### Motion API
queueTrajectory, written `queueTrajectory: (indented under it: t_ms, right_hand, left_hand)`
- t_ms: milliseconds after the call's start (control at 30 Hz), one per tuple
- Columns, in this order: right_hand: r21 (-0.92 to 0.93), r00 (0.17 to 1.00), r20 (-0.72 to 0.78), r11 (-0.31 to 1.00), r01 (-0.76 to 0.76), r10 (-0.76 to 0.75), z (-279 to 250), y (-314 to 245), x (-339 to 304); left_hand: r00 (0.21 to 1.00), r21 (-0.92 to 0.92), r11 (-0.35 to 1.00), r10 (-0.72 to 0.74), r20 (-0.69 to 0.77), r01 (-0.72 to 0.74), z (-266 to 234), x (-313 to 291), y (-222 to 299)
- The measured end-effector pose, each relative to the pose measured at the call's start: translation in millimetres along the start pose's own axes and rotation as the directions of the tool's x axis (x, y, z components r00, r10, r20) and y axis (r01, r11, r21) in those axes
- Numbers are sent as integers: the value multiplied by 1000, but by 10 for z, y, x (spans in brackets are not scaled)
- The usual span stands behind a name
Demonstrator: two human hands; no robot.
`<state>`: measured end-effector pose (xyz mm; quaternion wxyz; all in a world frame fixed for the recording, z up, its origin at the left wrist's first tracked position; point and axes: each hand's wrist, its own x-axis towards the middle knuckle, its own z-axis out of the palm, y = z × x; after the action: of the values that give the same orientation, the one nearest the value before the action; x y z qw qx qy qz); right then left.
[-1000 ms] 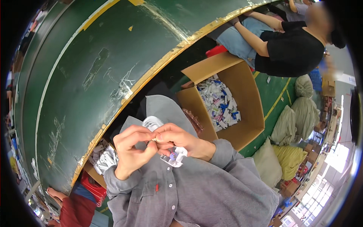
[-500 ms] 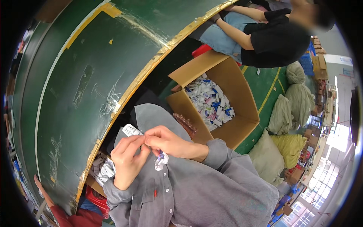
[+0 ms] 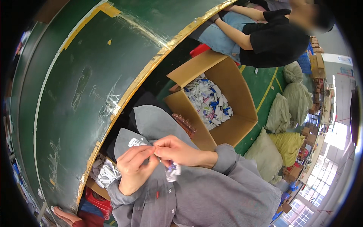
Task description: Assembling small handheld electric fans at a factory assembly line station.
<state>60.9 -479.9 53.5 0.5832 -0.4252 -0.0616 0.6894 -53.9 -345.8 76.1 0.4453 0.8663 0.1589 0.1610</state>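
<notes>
Left hand [image 3: 133,167] against right hand [image 3: 179,151], white-purple piece [image 3: 173,173] now lower

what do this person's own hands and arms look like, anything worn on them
The left hand and right hand are bare: no glove or watch shows. Loose, wrinkled grey cloth shirt sleeves end short of both hands, with no marking visible on them.
</notes>
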Motion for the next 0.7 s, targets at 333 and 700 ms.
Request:
queueTrajectory:
  t_ms: [333, 700]
  right_hand:
    - [589, 962, -174, 761, 272, -209, -1050, -16, -386]
    - [-562, 219, -756, 783, 265, -617, -2622, 783, 297]
  left_hand:
    - [934, -825, 540, -355, -42, 168, -387, -23, -576]
    - [899, -988, -155, -435, 47, -23, -261, 222, -662]
